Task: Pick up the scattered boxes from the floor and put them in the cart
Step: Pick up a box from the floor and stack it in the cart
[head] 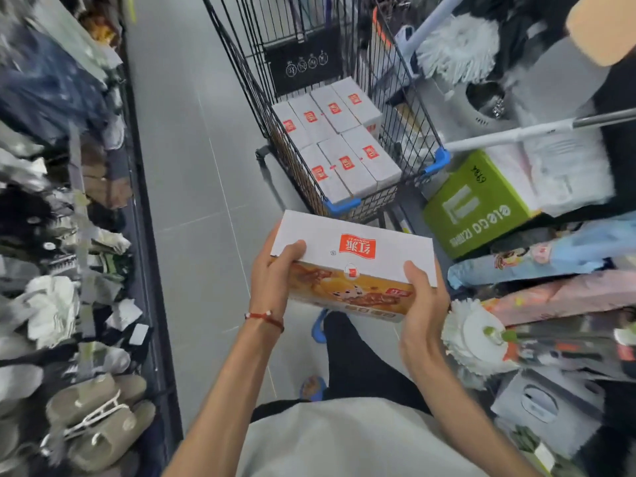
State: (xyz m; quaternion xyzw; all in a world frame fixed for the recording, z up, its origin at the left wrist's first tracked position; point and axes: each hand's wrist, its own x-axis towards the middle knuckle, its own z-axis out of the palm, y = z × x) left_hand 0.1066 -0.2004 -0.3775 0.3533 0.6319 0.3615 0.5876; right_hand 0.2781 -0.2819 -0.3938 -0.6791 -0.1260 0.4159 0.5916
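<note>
In the head view we look down on a smooth grey tiled floor (192,160), a narrow shop aisle running toward 12 o'clock. At 9 o'clock stands a dark shelf (151,270) crowded with blurred soft goods, with beige slippers (99,418) at 8 o'clock. At 12 o'clock stands the cart (241,74), black wire mesh with blue plastic corner bumpers. Inside it lie the boxes (344,139): seven white rectangular cardboard tops, each with a small red label, packed touching in two rows. At 2 o'clock a green cardboard carton (475,208) sits tilted just beside the cart, and beyond it, at 1 o'clock, is a fluffy white mop head (457,46). A white-and-metal pole (537,127) crosses above the carton. The box (354,249) we hold is off the floor, at the middle of the view, just short of the cart's near rim; it is matte white on top with a red logo, and its facing side is printed glossy orange. Our left hand (272,273), with a red string bracelet (265,318) at the wrist, clasps the box's 9 o'clock end with the thumb laid on the white top. Our right hand (423,304) clasps the 3 o'clock end, thumb at the top edge and palm against the side. Each grip is closed on the box; the fingers beneath are hidden.
</note>
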